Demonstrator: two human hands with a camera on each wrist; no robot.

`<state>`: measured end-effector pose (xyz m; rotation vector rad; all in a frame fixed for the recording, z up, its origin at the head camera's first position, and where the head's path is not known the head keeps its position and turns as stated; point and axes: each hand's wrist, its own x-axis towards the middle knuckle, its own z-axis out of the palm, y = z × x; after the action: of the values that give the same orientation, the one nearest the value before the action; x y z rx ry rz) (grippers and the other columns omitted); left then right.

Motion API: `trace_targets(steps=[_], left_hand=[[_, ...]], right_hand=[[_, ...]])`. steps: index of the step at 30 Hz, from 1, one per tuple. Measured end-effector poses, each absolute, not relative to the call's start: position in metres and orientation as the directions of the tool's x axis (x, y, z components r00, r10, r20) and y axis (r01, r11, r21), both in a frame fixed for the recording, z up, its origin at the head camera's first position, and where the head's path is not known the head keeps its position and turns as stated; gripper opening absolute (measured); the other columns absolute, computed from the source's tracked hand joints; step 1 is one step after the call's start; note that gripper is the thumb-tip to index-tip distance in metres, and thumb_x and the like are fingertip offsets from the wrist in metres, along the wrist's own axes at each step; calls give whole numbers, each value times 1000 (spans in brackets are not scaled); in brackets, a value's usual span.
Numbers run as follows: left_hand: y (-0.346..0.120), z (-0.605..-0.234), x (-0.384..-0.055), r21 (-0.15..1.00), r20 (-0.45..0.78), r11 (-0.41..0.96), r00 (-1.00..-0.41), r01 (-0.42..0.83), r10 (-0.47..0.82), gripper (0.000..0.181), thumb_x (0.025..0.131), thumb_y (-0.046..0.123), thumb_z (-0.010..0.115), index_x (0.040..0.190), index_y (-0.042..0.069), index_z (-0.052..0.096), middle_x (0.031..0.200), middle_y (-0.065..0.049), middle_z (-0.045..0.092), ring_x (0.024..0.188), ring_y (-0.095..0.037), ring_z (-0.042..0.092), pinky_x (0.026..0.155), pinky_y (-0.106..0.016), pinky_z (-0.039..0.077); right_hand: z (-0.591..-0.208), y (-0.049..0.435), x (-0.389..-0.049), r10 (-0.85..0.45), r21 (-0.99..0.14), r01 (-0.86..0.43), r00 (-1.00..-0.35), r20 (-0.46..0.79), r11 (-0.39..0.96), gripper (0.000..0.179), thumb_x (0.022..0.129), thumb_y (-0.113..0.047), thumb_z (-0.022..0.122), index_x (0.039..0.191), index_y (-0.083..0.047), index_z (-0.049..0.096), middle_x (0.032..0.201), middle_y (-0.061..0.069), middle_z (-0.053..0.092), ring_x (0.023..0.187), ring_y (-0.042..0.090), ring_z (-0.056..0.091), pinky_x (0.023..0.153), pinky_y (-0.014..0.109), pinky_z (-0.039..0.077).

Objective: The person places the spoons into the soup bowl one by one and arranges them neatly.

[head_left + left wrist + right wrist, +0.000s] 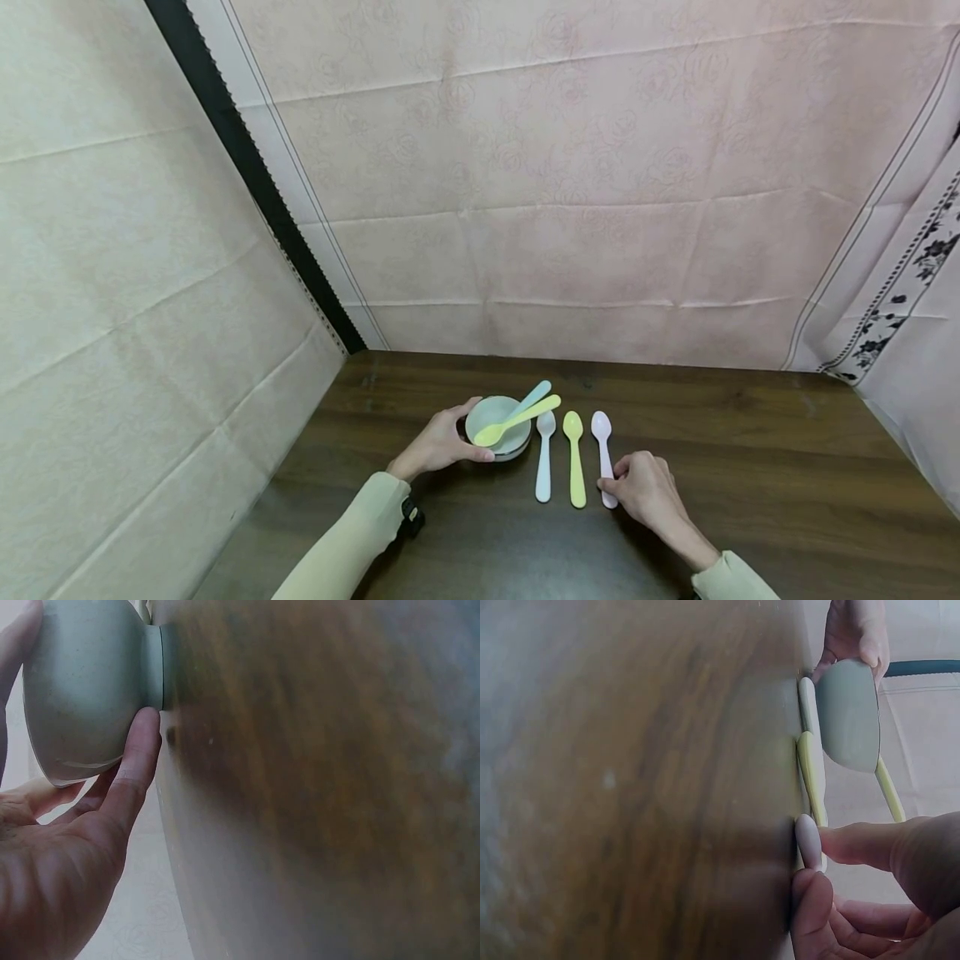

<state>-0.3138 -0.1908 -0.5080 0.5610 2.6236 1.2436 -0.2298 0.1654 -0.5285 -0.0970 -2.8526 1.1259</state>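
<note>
My left hand point(442, 437) grips a pale green bowl point(489, 408), thumb and fingers spread round its side. In the left wrist view a fingertip touches near the foot of the bowl point(86, 682). A yellow spoon point(521, 421) and a light blue spoon point(536, 395) lie in the bowl, their handles sticking out over the rim to the right. My right hand point(648, 489) pinches the handle end of a pale lilac spoon point(603, 450) on the table. In the right wrist view, thumb and forefinger stand at either side of that lilac handle point(808, 841).
Left of the lilac spoon, a second yellow spoon point(575, 458) and a second light blue spoon point(543, 462) lie roughly parallel on the dark wooden table point(720, 433), bowl ends away from me. Pale cloth point(570, 183) hangs behind the table and at both sides.
</note>
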Motion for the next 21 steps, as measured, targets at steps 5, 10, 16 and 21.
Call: trace_targets(steps=[5,10,16,21], left_hand=[[-190,-509,-315,773,0,579,-913,259,407,111,82,38,98,169,6,39,171,-19,48,155,-39,49,124,-63,42],[-191,-510,-317,775,-3,576,-911,258,413,111,82,39,98,169,6,38,171,-19,47,156,-39,48,125,-63,42],[-192,-510,-317,777,-16,579,-912,246,409,112,82,41,98,170,8,38,171,-17,47,156,-37,48,126,-61,42],[-191,-509,-316,772,-18,585,-912,248,410,112,82,41,98,170,8,38,171,-18,47,156,-38,48,126,-62,42]], right_hand=[[-551,172,-244,78,-659,34,-996,37,751,16,80,-23,92,72,-19,79,62,-8,67,67,15,56,61,33,44],[-555,174,-244,61,-666,-8,-995,80,746,16,81,-26,92,74,-17,81,64,-6,69,66,16,56,59,33,44],[-548,169,-238,76,-669,1,-994,83,744,15,80,-20,90,73,-14,80,64,-3,69,66,17,56,60,35,44],[-543,165,-237,91,-672,28,-994,58,740,14,80,-17,90,71,-13,79,64,-3,70,68,18,58,63,36,47]])
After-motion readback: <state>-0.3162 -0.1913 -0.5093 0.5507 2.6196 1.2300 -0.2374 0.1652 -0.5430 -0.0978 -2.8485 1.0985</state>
